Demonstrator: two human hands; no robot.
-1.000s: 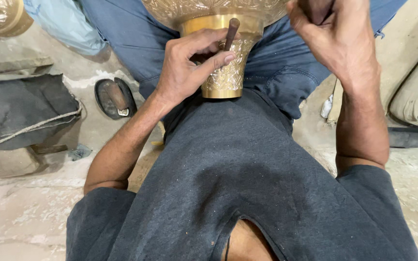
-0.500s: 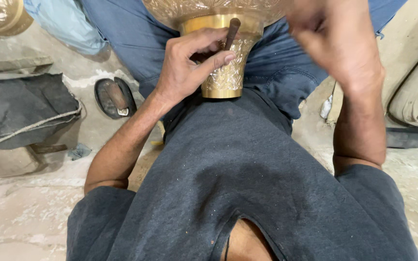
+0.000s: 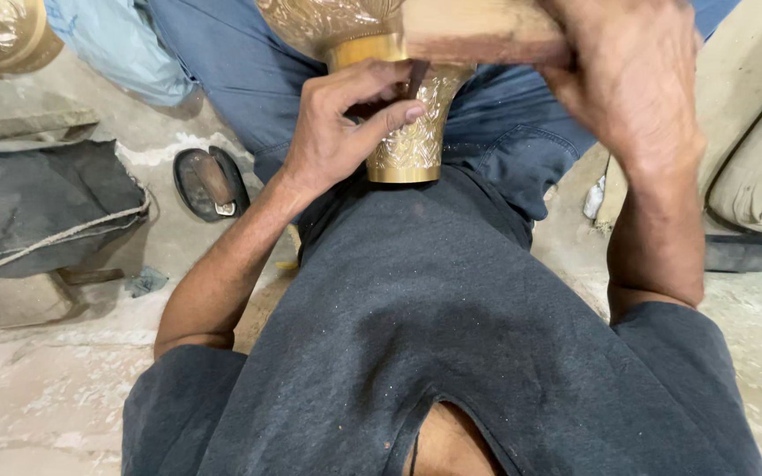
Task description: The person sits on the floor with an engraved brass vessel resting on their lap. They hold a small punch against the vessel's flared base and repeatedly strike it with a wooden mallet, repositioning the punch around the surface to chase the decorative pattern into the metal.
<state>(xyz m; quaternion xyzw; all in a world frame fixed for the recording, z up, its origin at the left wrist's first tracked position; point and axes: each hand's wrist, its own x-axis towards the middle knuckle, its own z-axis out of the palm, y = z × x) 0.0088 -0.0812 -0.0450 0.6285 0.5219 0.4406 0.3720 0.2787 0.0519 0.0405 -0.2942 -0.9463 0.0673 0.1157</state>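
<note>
Fingers [image 3: 390,115] of the left hand [image 3: 337,137] pinch a dark punch [image 3: 416,79] against the brass vase [image 3: 412,141].

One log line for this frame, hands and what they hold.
left hand: pins chisel on brass vase | right hand: grips wooden mallet over chisel | vase in lap

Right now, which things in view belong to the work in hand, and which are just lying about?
In the work:
- brass vessel, engraved, resting in the lap
- dark punch, pinched by the left hand against the vessel
- wooden block, gripped by the right hand

Lying about:
- sandal on the floor
- dark cloth bag
- second brass piece, top left corner
- cushion
</note>
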